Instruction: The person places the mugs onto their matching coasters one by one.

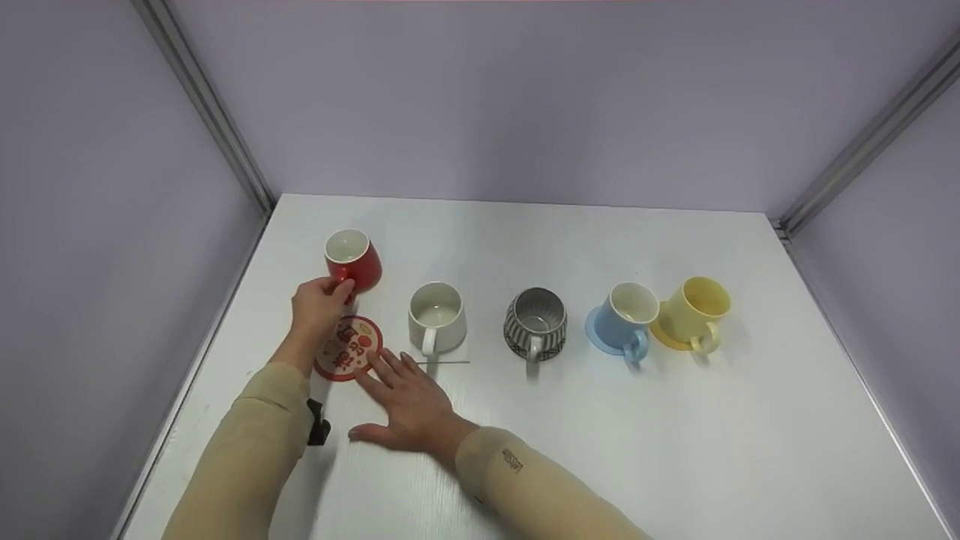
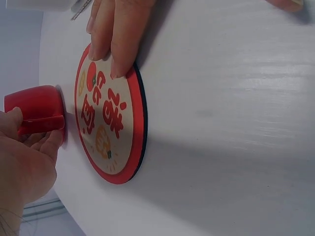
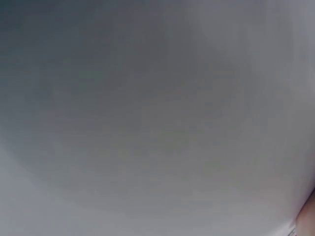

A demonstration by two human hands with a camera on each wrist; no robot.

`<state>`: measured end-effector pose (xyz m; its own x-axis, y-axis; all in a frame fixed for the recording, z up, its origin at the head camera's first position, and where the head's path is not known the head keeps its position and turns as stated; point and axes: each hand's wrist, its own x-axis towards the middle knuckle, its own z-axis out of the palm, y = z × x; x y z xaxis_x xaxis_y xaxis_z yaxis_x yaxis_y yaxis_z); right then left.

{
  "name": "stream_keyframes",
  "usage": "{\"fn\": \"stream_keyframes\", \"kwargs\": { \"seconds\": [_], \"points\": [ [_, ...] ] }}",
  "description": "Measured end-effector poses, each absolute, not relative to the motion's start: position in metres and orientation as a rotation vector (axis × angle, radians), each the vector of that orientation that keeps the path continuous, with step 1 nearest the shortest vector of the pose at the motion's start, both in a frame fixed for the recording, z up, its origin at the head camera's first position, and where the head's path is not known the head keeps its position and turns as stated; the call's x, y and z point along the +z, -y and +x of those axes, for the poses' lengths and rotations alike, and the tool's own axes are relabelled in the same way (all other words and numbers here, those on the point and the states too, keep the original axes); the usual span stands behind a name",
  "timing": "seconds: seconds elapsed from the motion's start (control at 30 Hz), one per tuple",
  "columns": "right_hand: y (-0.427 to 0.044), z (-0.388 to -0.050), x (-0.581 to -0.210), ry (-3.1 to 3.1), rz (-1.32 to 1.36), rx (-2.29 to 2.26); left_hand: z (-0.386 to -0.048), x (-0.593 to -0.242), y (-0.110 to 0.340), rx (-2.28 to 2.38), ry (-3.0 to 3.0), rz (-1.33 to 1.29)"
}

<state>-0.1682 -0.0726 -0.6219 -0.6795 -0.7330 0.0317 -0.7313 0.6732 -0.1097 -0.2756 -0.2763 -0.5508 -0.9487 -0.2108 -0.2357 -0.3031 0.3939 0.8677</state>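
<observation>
At the left of the table, my left hand point(image 1: 317, 306) pinches the handle of a red mug point(image 1: 363, 268) with a white inside. Just in front of that mug lies a round coaster point(image 1: 349, 349) with a red rim and red lettering. My right hand point(image 1: 411, 405) is spread, its fingertips touching the coaster's right edge. The left wrist view shows the coaster point(image 2: 109, 118) flat on the table, with right-hand fingers point(image 2: 125, 37) on it and the red mug point(image 2: 39, 101) beyond. In the right wrist view almost everything is a blurred grey surface.
Right of the coaster, a white mug point(image 1: 448, 330) stands on a white square coaster point(image 1: 454, 357). Farther right are a grey patterned mug point(image 1: 551, 337), a blue mug point(image 1: 622, 322) on a blue coaster point(image 1: 598, 335) and a yellow mug point(image 1: 682, 319) on a yellow coaster point(image 1: 667, 339). Panels enclose the table.
</observation>
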Motion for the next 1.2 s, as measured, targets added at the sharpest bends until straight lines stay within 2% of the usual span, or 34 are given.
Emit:
{"fn": "stream_keyframes", "kwargs": {
  "seconds": [1.2],
  "points": [
    [0.072,-0.1684,-0.6179,-2.853,-1.241,-0.143,-0.2752,-0.5496,0.2732,1.514,-2.681,-0.441]
  ]
}}
